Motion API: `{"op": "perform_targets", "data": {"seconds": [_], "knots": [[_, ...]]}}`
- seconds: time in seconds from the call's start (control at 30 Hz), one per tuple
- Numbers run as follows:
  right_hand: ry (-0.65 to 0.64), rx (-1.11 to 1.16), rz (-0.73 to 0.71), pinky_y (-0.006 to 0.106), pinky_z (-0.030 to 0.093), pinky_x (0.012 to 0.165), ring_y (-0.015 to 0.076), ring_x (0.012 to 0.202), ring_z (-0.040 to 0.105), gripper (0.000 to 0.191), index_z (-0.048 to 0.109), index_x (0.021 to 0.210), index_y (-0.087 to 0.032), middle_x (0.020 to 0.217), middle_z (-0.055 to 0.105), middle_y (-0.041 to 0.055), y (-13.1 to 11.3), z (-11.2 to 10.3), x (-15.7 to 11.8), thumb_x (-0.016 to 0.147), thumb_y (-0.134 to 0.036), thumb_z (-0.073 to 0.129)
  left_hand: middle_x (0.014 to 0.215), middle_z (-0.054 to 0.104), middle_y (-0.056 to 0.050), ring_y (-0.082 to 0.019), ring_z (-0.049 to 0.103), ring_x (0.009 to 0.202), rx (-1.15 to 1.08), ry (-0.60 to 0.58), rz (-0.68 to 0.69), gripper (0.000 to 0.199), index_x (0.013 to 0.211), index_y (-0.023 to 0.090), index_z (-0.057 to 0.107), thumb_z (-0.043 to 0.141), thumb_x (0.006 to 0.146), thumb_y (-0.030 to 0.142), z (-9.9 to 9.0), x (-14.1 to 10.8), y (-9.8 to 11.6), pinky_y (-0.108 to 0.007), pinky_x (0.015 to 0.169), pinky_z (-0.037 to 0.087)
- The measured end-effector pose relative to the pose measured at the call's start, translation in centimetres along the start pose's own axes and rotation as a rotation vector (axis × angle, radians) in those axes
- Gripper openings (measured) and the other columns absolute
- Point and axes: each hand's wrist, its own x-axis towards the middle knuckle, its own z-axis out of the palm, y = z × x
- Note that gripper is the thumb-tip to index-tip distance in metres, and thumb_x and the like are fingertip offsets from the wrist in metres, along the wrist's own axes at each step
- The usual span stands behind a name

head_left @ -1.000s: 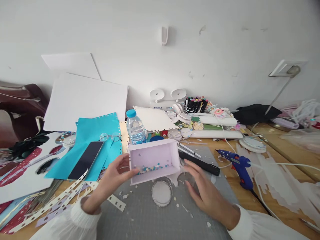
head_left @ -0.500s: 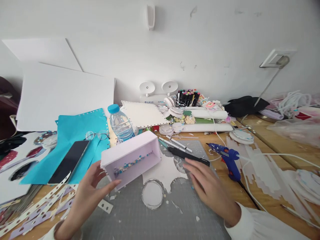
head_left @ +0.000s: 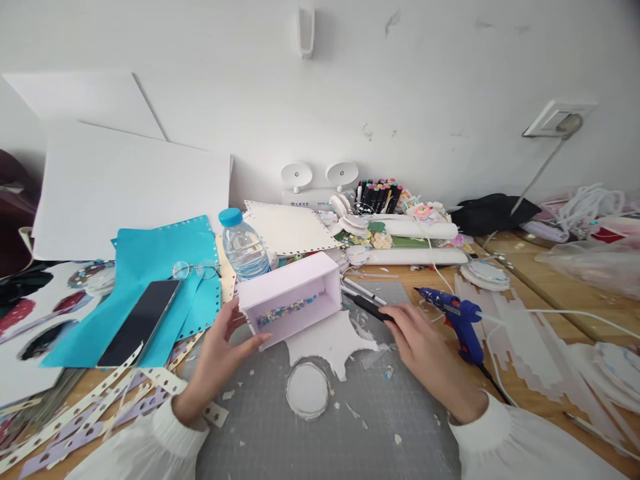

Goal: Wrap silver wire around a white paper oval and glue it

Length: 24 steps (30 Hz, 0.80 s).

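Observation:
A pale lilac open-fronted box (head_left: 295, 287) is tilted over the cutting mat, with blue, white and tan bits strewn along its inside. My left hand (head_left: 225, 353) grips its left end, thumb at the lower front edge and fingers behind. My right hand (head_left: 425, 357) has its fingers closed around the near end of a black utility knife (head_left: 367, 307), which lies low over the mat. In front of the box are a white board offcut (head_left: 323, 343) with curved cutouts and a round white disc (head_left: 307, 390).
A blue glue gun (head_left: 457, 317) with its cord lies to the right. A water bottle (head_left: 245, 247) stands behind the box. Phone (head_left: 143, 323) and glasses (head_left: 195, 269) rest on blue sheets at left. Scraps dot the grey cutting mat (head_left: 350, 447); markers (head_left: 377, 197) stand by the wall.
My left hand has carried the box to the right, closer to the mat's middle. My right hand has come onto the knife's near end and closed on it.

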Motion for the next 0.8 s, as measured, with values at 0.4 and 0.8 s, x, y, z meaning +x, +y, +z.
{"op": "perform_targets", "data": {"seconds": [0.4,0.8], "knots": [[0.086,-0.179,-0.007,0.045,0.046,0.082,0.0301,0.094,0.053,0.024,0.059,0.102,-0.015,0.1,0.056,0.0147,1.1,1.8,1.9,0.089,-0.007,0.041,0.138,0.051,-0.011,-0.028,0.052,0.125,0.126,-0.172,-0.017,0.07,0.13,0.024,0.042,0.075,0.07,0.037,-1.7,-0.6,0.5,-0.044,0.105,0.046],[0.081,0.178,-0.069,0.044,0.045,0.088,0.0263,0.1,0.055,0.02,0.057,0.101,-0.019,0.105,0.055,0.0102,-0.6,2.6,0.5,0.088,-0.009,0.046,0.123,0.054,-0.028,-0.045,0.044,0.124,1.026,0.291,-0.225,0.082,0.126,0.002,0.044,0.053,0.072,0.063,-15.2,3.5,-2.8,-0.056,0.102,0.036]]}}
